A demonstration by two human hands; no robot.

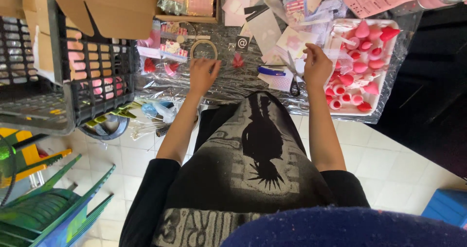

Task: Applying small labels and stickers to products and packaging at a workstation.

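Two bare hands reach forward over a tabletop (pixel 228 84) covered in crinkled clear plastic film, seen from above the person's dark printed shirt (pixel 253 164). Nearest, at floor level on the left, stand stacked green plastic chairs (pixel 46 210) on pale tiles. The left hand (pixel 203 74) lies palm down on the film, fingers curled loosely; whether its grip holds anything cannot be told. Just beyond its fingertips lies a tan ring of tape (pixel 204 48), and beside that a small red piece (pixel 238 61). The right hand (pixel 316 66) rests with fingers bent, its grip lightly closed, touching the papers near black-handled scissors (pixel 293 77) and a blue pen-like item (pixel 270 71); nothing is clearly held. Just right of that hand sits a white tray (pixel 389 67) filled with pink and red teardrop-shaped sponges (pixel 362 47). At far left stands a black plastic crate (pixel 104 67) holding cardboard (pixel 116 6); pink paper sheets (pixel 272 26) lie scattered along the far edge.
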